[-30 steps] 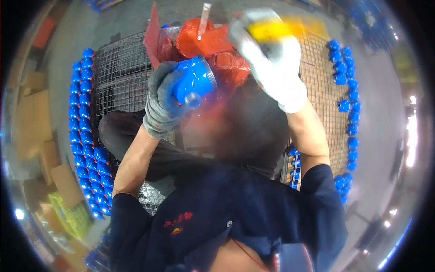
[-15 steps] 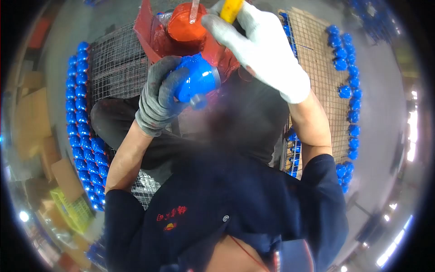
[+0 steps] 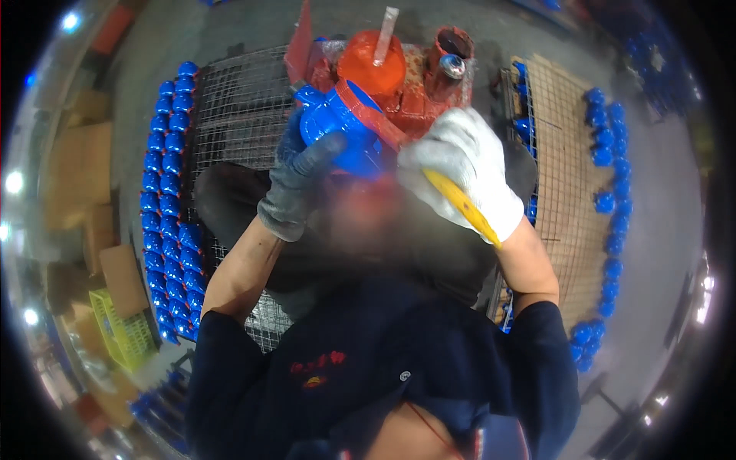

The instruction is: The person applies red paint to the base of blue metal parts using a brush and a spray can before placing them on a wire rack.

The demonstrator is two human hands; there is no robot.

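My left hand (image 3: 303, 180), in a grey glove, is wrapped round a blue hollow pipe fitting (image 3: 356, 149) and tilts its open mouth up to the right. In a white glove, my right hand (image 3: 456, 169) is closed on a yellow-handled paintbrush (image 3: 464, 205). The brush's red-coated end reaches from the fist to the fitting's rim and lies against it; the exact contact is hard to tell. Just beyond the fitting stands a red-orange paint pot (image 3: 368, 69) with a flat pale stick (image 3: 386, 37) upright in it.
A red-smeared can (image 3: 454, 42) stands right of the pot, beside a silver-topped object (image 3: 452, 67). Rows of blue fittings (image 3: 170, 184) line the left mesh rack (image 3: 238, 107); others (image 3: 617, 184) run along the right rack (image 3: 571, 153). A yellow-green crate (image 3: 123, 330) and cardboard boxes lie far left.
My right hand has come down from beside the paint pot, bringing the brush to the fitting. The fitting has been turned so its open mouth shows. The view has shifted slightly.
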